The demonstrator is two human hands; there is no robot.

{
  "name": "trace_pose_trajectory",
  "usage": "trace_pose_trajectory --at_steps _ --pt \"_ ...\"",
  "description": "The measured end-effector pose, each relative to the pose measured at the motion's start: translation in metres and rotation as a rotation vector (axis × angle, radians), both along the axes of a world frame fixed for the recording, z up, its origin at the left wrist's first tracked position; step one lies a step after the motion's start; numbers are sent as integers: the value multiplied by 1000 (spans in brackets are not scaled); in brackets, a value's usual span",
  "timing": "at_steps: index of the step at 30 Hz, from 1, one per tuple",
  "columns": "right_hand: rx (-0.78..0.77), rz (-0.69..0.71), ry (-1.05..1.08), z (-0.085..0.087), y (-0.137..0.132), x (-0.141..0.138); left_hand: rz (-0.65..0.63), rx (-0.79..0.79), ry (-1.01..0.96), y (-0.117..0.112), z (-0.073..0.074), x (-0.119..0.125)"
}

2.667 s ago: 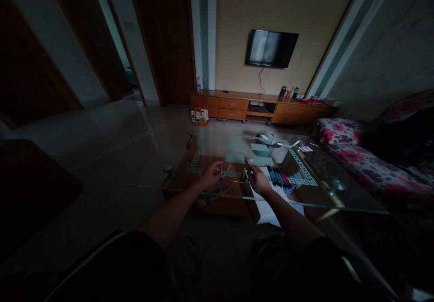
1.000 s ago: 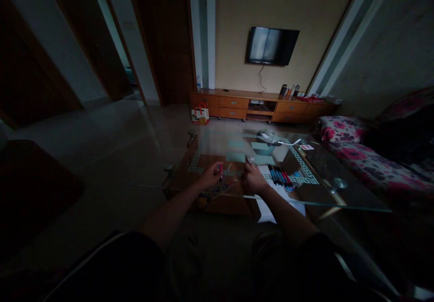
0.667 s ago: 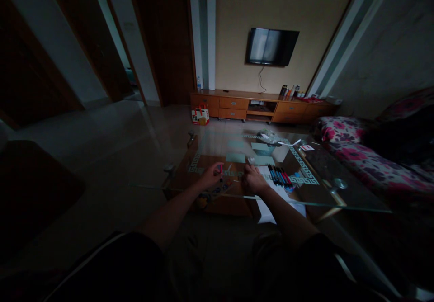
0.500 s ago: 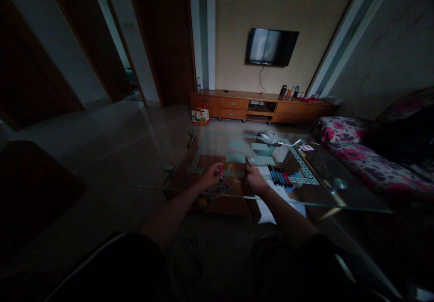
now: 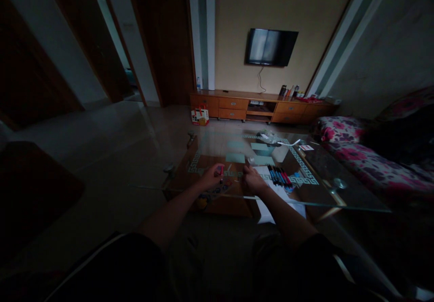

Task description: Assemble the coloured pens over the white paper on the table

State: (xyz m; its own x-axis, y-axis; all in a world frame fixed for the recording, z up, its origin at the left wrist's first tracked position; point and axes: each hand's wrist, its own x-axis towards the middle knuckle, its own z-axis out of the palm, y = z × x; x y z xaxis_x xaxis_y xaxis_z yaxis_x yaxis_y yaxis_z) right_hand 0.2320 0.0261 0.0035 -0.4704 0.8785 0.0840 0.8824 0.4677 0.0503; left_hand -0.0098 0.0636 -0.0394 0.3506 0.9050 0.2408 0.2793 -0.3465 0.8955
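Note:
My left hand (image 5: 210,176) is closed on a small red pen part (image 5: 221,171) over the near edge of the glass coffee table (image 5: 325,193). My right hand (image 5: 252,180) is curled just to its right, fingers pressed together on something too small and dim to name. A thin pale stick (image 5: 229,168) lies between the hands. A row of several red, blue and black pens (image 5: 280,176) lies on white paper (image 5: 267,207) right of my right hand.
Farther on the table are a teal basket (image 5: 262,148), a plastic bag and a small card (image 5: 305,148). A floral sofa (image 5: 366,162) runs along the right. A wooden TV cabinet (image 5: 257,107) and wall TV (image 5: 271,47) stand ahead; a red-white box (image 5: 200,115) sits on the floor.
My right hand has drawn left and closer to the left hand, curling down onto the table. The left hand has stayed in place with the red part.

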Motion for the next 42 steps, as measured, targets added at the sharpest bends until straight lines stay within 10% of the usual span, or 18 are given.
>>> trace_pose_trajectory --at_steps 42 --pt "255 -55 213 12 -4 -4 -94 4 -67 2 -10 11"
